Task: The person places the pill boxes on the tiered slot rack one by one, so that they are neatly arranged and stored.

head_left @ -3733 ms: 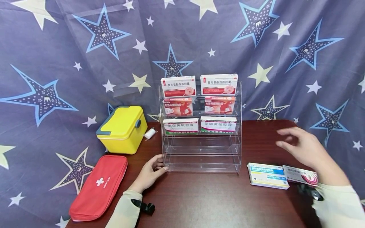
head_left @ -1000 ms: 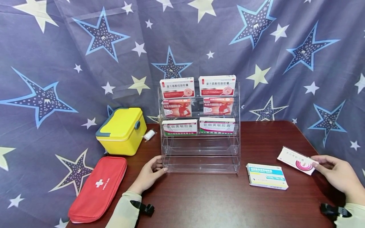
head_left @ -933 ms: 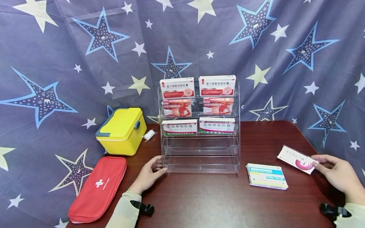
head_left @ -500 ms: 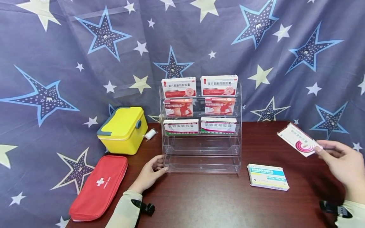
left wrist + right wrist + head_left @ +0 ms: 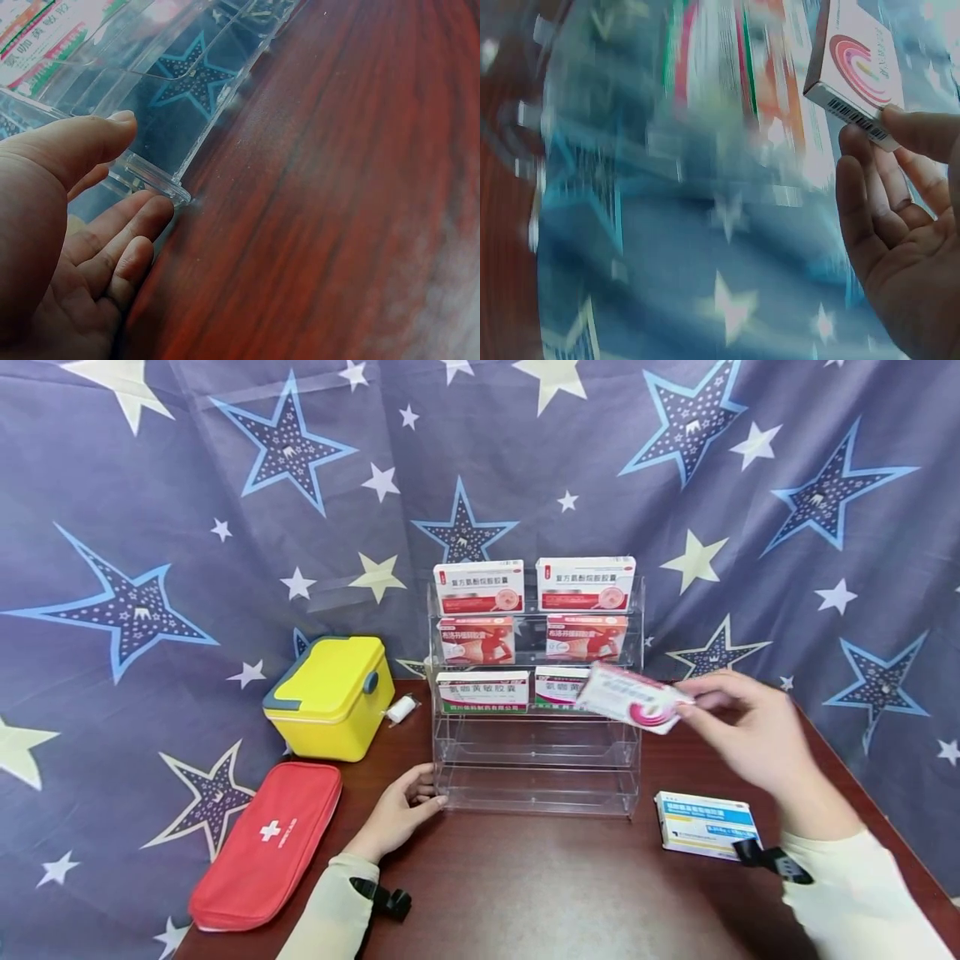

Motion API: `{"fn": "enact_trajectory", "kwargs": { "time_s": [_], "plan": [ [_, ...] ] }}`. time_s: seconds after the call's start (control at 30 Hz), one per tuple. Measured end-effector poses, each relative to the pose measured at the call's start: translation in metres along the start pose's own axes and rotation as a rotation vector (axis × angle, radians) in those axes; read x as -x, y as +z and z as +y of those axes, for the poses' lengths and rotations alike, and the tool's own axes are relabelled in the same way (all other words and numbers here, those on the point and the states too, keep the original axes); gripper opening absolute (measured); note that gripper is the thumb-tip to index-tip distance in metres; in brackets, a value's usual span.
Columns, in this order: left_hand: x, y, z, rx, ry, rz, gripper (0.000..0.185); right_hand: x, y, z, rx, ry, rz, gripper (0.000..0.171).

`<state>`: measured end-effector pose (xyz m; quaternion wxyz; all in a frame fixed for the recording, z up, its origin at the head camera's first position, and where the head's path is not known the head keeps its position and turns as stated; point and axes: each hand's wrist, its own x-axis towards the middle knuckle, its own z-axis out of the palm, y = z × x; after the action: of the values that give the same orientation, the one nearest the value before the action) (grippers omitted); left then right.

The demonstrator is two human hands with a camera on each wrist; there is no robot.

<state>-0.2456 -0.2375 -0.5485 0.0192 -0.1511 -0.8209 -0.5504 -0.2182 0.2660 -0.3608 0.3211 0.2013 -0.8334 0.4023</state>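
We cannot read the print on most of the boxes, and in the right wrist view everything behind the held box is smeared by motion into streaks of colour. The pink-and-white box (image 5: 632, 698) covers part of the right-hand box on the rack's third shelf, and our right sleeve hides a corner of the blue-and-white box (image 5: 703, 823) lying flat on the tabletop (image 5: 570, 893) at the near right. Our right hand (image 5: 750, 735) pinches the pink-and-white box by one end between thumb and fingertips, the other fingers loosely spread, and holds it in the air just in front of the right side of the clear rack (image 5: 536, 760), level with the third shelf; whether it touches the rack we cannot tell. Our left hand (image 5: 401, 810) rests on the tabletop with relaxed, slightly bent fingers, its thumb and fingertips against the rack's near left bottom corner, gripping nothing. The rack is see-through hard plastic with stepped shelves; the upper three each carry two cardboard boxes standing upright, and the lower ones show only clear plastic. The tabletop is dark reddish wood with a glossy grain. To the left sit a yellow plastic case (image 5: 330, 697) with rounded corners and a flat red fabric pouch (image 5: 266, 847) bearing a white cross.
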Motion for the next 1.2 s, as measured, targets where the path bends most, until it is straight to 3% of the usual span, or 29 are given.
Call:
{"fn": "enact_trajectory", "kwargs": {
  "time_s": [0.2,0.5,0.83,1.2],
  "plan": [
    [-0.001,0.001,0.001,0.007,0.002,0.003,0.053,-0.012,0.068,-0.023,-0.056,-0.11,-0.163,0.024],
    [-0.001,0.0,0.002,-0.006,-0.021,0.001,0.052,-0.019,0.145,-0.036,0.07,-0.096,-0.279,0.015],
    [-0.002,0.0,0.001,-0.006,0.004,-0.002,0.053,-0.011,0.185,-0.038,0.096,-0.087,-0.285,0.014],
    [-0.001,0.0,0.003,-0.005,-0.022,-0.011,0.053,-0.003,0.205,-0.034,0.093,-0.055,-0.288,0.013]
  ]
}}
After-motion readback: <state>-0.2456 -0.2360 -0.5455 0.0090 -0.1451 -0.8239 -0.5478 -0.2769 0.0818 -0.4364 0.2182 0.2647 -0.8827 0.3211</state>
